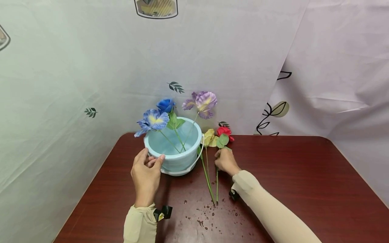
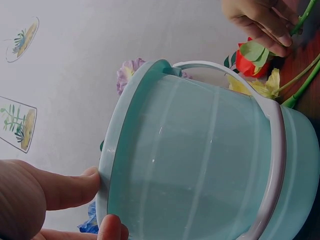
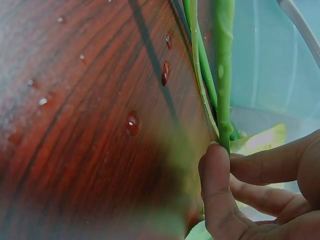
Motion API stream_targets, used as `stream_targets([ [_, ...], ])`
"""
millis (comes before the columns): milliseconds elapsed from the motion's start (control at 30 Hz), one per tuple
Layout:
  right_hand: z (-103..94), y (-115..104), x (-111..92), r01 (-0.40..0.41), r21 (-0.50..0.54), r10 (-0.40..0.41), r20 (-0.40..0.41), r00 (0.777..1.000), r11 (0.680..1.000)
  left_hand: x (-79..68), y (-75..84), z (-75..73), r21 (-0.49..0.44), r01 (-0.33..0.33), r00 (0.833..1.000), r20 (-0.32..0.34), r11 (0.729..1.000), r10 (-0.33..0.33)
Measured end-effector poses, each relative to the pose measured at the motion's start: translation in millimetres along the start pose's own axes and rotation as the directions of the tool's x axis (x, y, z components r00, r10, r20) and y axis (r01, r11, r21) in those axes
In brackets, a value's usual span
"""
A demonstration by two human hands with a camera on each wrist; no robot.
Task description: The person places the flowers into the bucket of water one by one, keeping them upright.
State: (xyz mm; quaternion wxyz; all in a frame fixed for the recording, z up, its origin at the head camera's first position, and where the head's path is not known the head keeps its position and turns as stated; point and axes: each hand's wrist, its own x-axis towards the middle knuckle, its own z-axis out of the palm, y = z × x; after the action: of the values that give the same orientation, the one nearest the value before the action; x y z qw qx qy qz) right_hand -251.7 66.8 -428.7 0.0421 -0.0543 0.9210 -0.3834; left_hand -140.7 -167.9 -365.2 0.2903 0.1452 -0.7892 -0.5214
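A light blue bucket (image 1: 179,164) stands on the table, its white handle (image 2: 272,165) hanging down at the side. My left hand (image 1: 146,175) holds the bucket's near-left rim, thumb and fingertips at the edge. Inside the bucket lean a blue iris (image 1: 156,119), a blue rose (image 1: 165,105) and a purple iris (image 1: 204,103). To its right, my right hand (image 1: 226,161) pinches the green stem (image 3: 224,75) of a red rose (image 1: 224,131) between thumb and fingers. Beside it lies a yellow flower (image 1: 209,137), with another green stem (image 1: 206,173) alongside.
Water drops (image 1: 200,223) dot the dark red wooden table (image 1: 291,189) in front of the stems. A pale printed cloth (image 1: 237,50) hangs behind the table and along its sides, close to the bucket's back.
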Motion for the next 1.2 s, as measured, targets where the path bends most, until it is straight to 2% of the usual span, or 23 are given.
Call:
stream_targets([
  [200,-1.7,1,-2,0.011,-0.006,-0.011,-0.028,1.0,1.0,0.1,-0.1,0.3,0.003,-0.001,1.0,-0.002,1.0,0.001],
  [467,-7.1,-1,-2,-0.041,0.021,0.042,-0.034,0.999,0.999,-0.1,-0.2,-0.1,0.006,-0.003,1.0,-0.003,1.0,0.003],
  [800,-13.4,-5,-5,-0.014,0.028,0.016,-0.07,0.997,1.0,0.6,0.9,-0.7,-0.001,0.021,1.0,0.01,1.0,-0.021],
  [1200,-20.7,-13,-9,0.025,0.097,-0.012,-0.129,0.992,0.995,0.5,0.1,0.3,0.011,-0.009,1.0,-0.003,1.0,0.009],
])
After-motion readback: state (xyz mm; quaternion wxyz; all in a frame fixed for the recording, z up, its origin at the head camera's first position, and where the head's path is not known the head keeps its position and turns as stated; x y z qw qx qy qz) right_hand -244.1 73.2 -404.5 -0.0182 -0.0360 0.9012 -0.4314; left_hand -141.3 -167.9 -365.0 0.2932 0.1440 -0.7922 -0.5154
